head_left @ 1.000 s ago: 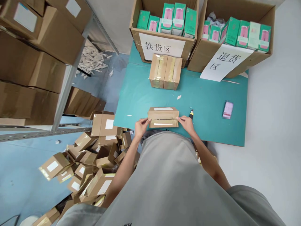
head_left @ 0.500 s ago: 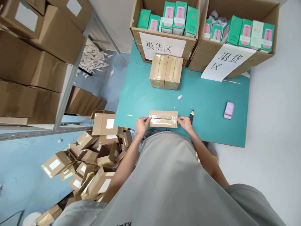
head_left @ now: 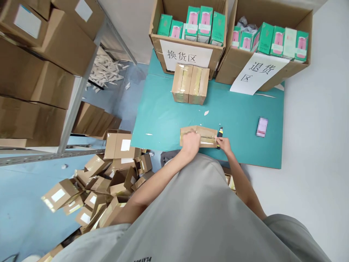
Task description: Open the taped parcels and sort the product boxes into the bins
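Note:
A small taped cardboard box (head_left: 209,131) lies at the front edge of the green table, right in front of my body. My left hand (head_left: 191,143) is closed over its left half, knuckles up; the fingertips are hidden. The top there looks bent up along a crease. At the box's right end, my right hand (head_left: 224,144) pinches the corner. Just behind that hand is a black and yellow utility knife (head_left: 220,133), partly covered by the fingers. Clear shiny tape shows on the top's right half.
Two taped cardboard boxes (head_left: 190,84) stand farther back on the green table (head_left: 158,109). Behind them, large cartons (head_left: 191,42) hold green-and-pink packages. A blurred phone-like object (head_left: 262,127) lies right. Opened boxes (head_left: 103,182) are heaped on the floor at left, beside a loaded shelf (head_left: 79,94).
My left hand has gone from the box's left end onto its top and closed there. The box has shifted right, with my right hand still at its right end, nearer the knife.

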A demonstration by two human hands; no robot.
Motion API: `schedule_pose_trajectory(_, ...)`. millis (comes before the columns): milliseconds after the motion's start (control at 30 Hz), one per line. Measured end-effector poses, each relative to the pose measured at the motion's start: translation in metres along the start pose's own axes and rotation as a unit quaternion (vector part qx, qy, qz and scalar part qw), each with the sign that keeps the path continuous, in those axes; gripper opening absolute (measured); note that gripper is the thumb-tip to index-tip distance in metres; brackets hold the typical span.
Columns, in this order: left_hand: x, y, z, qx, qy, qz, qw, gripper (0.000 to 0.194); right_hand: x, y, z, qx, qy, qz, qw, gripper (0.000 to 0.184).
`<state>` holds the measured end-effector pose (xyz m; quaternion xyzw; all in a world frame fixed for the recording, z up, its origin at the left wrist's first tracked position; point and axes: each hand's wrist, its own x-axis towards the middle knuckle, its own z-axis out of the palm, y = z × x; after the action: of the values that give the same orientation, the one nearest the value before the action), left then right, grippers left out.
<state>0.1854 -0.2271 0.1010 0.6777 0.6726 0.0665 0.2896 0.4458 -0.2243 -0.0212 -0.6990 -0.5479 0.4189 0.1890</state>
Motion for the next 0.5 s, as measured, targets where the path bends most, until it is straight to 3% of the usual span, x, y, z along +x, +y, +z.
schedule_pose_trajectory(133,0.014,0.059,0.028,0.000,0.005,0.060,0.998,0.036,0.001,0.010,-0.002,-0.005,0.021,0.009,1.000,0.072)
schedule_pose_trajectory(267,0.022,0.091,0.048,-0.053,-0.006,0.085,0.995,0.036,0.002,0.016,0.001,-0.007,0.039,0.023,0.999,0.066)
schedule_pose_trajectory(400,0.024,0.087,0.041,-0.086,-0.010,0.068,0.994,0.036,0.002,0.017,0.002,0.004,0.043,0.025,0.999,0.070)
schedule_pose_trajectory(500,0.024,0.056,0.018,-0.064,-0.008,0.046,0.997,0.031,-0.002,0.015,0.002,0.019,0.038,0.022,0.999,0.075)
